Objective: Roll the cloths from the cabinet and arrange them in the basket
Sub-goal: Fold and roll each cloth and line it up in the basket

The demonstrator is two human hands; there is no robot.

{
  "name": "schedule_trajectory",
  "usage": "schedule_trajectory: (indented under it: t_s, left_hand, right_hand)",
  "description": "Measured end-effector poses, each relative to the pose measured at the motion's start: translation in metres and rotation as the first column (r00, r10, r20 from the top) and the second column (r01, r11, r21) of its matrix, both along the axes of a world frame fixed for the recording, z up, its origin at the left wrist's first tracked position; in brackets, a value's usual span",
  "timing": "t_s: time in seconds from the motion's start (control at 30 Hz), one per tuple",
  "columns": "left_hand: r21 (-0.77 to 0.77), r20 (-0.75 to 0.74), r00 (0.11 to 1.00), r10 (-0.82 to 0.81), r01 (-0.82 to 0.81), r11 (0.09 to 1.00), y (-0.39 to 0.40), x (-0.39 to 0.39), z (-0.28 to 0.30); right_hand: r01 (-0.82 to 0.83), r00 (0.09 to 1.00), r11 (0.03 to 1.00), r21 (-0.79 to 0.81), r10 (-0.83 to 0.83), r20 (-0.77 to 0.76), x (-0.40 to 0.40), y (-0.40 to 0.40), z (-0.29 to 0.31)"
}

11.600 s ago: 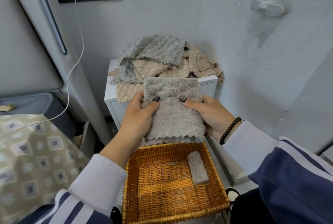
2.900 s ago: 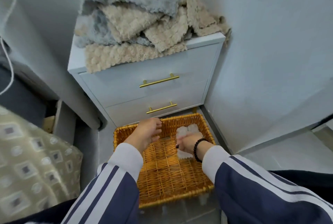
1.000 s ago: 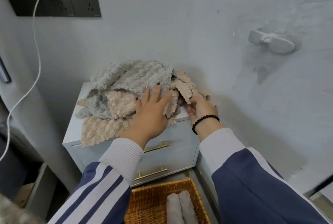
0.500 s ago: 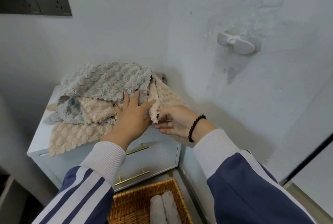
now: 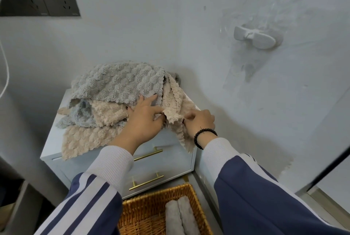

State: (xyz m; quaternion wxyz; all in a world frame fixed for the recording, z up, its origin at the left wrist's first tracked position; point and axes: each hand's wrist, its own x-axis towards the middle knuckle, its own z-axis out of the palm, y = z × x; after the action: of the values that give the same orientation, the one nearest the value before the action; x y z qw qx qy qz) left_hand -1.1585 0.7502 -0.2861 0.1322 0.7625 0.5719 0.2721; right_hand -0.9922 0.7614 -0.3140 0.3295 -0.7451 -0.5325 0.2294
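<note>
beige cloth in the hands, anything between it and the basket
Nothing visible. The beige cloth hangs off the cabinet's right corner, the basket sits open below, and two rolls fill only its right side.

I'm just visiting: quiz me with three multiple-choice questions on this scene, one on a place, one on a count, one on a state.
1. Where is the pile of unrolled cloths?
A. on the cabinet
B. in the basket
C. on the floor

2. How many rolled cloths are visible in the basket?
A. none
B. two
C. five

3. What is the right hand doing?
A. hanging idle
B. pulling a drawer
C. pinching a beige cloth

Answers: 1 A, the pile sits on the cabinet top. 2 B, two grey rolls lie side by side. 3 C, its fingers grip the cloth's edge.
</note>
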Motion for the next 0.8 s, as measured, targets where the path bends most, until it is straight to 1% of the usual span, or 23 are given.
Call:
schedule_trajectory:
  t_s: [0.1,0.17,0.23,0.27,0.33,0.4,0.47,0.63,0.73,0.8]
  left_hand:
    - [0.043,0.037,0.999,-0.005,0.004,0.999,-0.001,0.000,-0.001]
    - [0.089,0.091,0.996,0.005,-0.013,0.996,-0.003,-0.001,-0.003]
    - [0.146,0.196,0.980,0.027,-0.056,0.988,-0.009,0.003,-0.002]
    - [0.168,0.241,0.970,0.032,-0.074,0.983,-0.014,0.006,-0.001]
    - [0.184,0.292,0.956,0.030,-0.087,0.979,-0.026,0.012,0.002]
    - [0.158,0.338,0.940,0.035,-0.094,0.983,-0.039,0.016,0.005]
    - [0.122,0.415,0.909,0.028,-0.086,0.989,-0.049,0.017,0.007]
    - [0.046,0.521,0.851,0.070,-0.111,0.993,-0.081,0.015,0.017]
    - [0.024,0.550,0.829,0.097,-0.132,0.991,-0.102,0.005,0.021]
    - [0.025,0.549,0.829,0.107,-0.145,0.989,-0.112,-0.003,0.023]
  right_hand:
    - [0.041,0.997,0.999,0.017,-0.040,-0.069,0.000,-0.001,0.005]
    - [0.106,0.973,0.989,0.104,-0.082,-0.215,0.003,-0.004,0.015]
    - [0.177,0.907,0.967,0.184,-0.087,-0.413,0.004,-0.008,0.028]
    - [0.206,0.870,0.955,0.211,-0.080,-0.486,0.005,-0.010,0.033]
    - [0.234,0.835,0.941,0.246,-0.064,-0.547,0.003,-0.015,0.042]
    - [0.217,0.833,0.938,0.270,-0.034,-0.552,0.000,-0.024,0.048]
    - [0.179,0.834,0.943,0.281,0.006,-0.551,-0.003,-0.035,0.053]
    - [0.068,0.831,0.949,0.307,0.116,-0.545,-0.012,-0.067,0.061]
    - [-0.009,0.850,0.957,0.291,0.161,-0.502,-0.013,-0.092,0.066]
    - [-0.075,0.887,0.969,0.234,0.172,-0.428,-0.014,-0.103,0.069]
